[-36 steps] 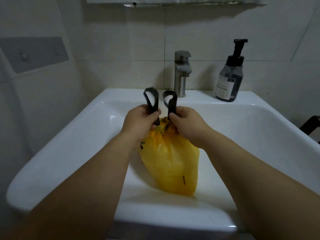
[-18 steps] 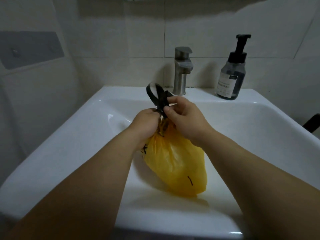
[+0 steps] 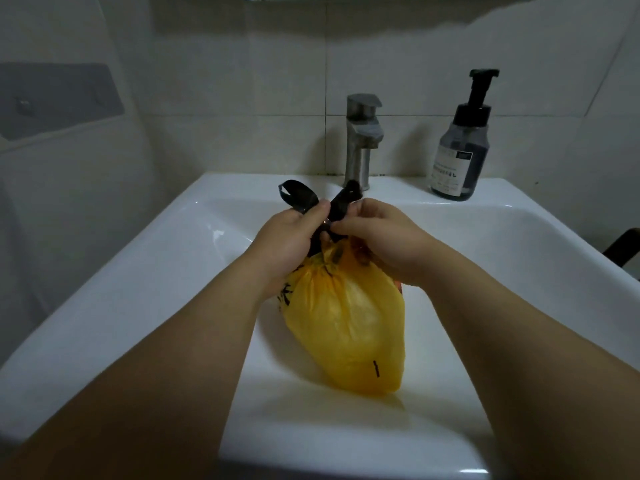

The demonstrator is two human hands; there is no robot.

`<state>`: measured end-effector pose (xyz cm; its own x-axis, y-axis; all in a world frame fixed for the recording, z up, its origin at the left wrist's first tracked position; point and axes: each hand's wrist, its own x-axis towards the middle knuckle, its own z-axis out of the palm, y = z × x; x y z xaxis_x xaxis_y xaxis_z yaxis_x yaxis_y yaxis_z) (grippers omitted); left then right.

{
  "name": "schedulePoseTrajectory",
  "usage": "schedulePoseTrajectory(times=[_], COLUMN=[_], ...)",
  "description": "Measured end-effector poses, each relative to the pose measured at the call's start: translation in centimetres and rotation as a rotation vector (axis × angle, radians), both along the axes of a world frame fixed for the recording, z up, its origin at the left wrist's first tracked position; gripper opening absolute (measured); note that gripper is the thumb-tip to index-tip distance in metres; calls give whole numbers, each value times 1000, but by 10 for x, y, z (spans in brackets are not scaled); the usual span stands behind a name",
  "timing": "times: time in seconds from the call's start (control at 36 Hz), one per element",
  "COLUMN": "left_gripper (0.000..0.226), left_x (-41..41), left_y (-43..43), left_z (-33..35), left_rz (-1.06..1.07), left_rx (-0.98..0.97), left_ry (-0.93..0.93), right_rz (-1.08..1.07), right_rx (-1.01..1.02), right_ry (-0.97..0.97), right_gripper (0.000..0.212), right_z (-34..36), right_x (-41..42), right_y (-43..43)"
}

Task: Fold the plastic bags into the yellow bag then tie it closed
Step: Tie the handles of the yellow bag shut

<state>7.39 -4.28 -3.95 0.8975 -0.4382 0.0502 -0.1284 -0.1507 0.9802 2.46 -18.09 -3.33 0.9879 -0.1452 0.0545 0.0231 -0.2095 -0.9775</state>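
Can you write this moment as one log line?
step: tying yellow bag | left hand: grips one black handle | right hand: pinches other handle | bag: in sink, neck gathered

Stuffed yellow bag [image 3: 349, 327], neck gathered

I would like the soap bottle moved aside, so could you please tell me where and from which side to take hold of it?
Grip the bottle round its wide body, below the pump, coming from the front: it stands upright on the sink ledge, with the wall close behind.
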Motion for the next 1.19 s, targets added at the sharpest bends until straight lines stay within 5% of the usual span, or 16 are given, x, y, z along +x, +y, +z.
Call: schedulePoseTrajectory(times=[0.19,0.33,0.72,0.89,1.19], left_gripper=[42,24,26,22,22], left_x=[1,-2,2,-6,-7], left_y=[3,7,13,13,14], left_z=[-1,5,0,7,10], left_rz=[-147,-283,-10,-148,-166], left_rx=[-4,-7,271,236,230], left_ry=[13,134,-729,-465,-314], right_rz=[152,218,27,-7,25], right_rx=[115,327,-33,31,126], right_ry=[147,188,117,89,58], right_gripper=[23,23,18,19,14], right_z=[-2,-3,-2,-1,1], right_x=[-1,-2,4,2,2], right_y=[-11,-17,-17,-19,-15])
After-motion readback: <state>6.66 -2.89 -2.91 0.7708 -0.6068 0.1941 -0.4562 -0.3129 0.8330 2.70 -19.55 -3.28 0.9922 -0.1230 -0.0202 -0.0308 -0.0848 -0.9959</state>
